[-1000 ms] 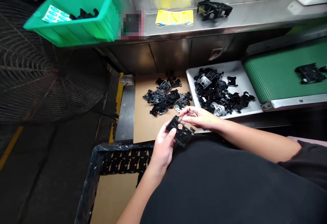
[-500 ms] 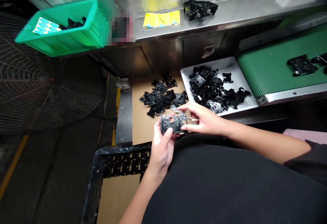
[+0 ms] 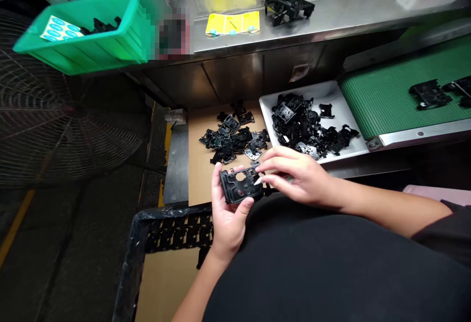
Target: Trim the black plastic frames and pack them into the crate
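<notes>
My left hand (image 3: pixel 228 221) is closed around a flat black plastic frame (image 3: pixel 241 185) with cutouts and a round hole, thumb at its lower edge and fingers behind it. At the frame's right end is my right hand (image 3: pixel 289 172), its fingers bent in a pinch. A thin pale pointed tool (image 3: pixel 258 181) shows at the thumb and points at the frame's face; most of it is hidden by the hand. Just beyond, a pile of similar black parts (image 3: pixel 235 138) lies on a cardboard sheet (image 3: pixel 198 175). A white tray (image 3: pixel 346 153) to the right bears many more.
A green conveyor belt (image 3: pixel 382 96) on the right carries black parts (image 3: pixel 430 94). On the steel ledge (image 3: pixel 353 11) are yellow labels (image 3: pixel 232 23) and a black assembly (image 3: pixel 290 8). Left stand a green bin (image 3: pixel 99 50) and a large fan (image 3: pixel 69 111). A black-lined crate (image 3: pixel 134 243) sits below.
The frame has turned in my left hand, so its flat face with the round hole now shows, and it has shifted slightly left. My right thumb has moved in over its face.
</notes>
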